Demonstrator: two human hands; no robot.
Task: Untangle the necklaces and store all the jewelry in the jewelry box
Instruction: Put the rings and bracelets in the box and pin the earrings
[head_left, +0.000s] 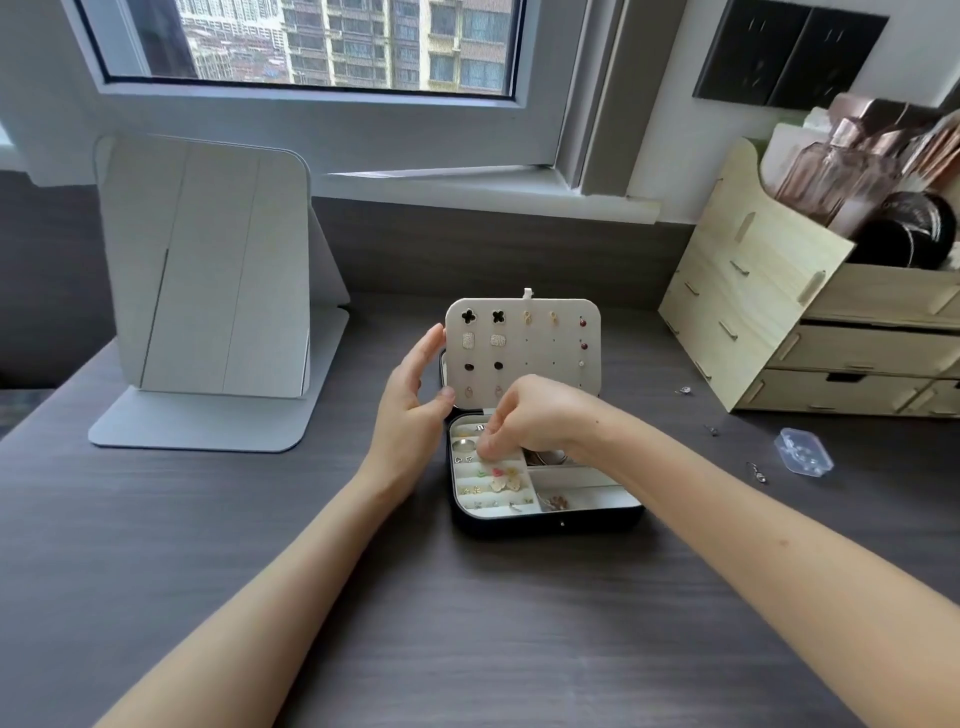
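A small dark jewelry box (550, 525) stands open at the desk's middle, its cream tray holding rings, studs and a small chain. An upright cream earring panel (550, 338) carries several pairs of earrings. My left hand (410, 410) rests at the panel's left edge, fingers apart, thumb touching its lower corner. My right hand (524, 421) reaches down into the ring rolls, fingertips pinched together over the tray; whether they hold a small piece I cannot tell. Loose earrings (756, 472) lie on the desk to the right.
A white folding mirror stand (218, 291) sits at the left. A wooden drawer organizer (810, 322) with bottles fills the right. A small clear plastic case (802, 451) lies near the loose pieces. A window ledge runs behind the desk.
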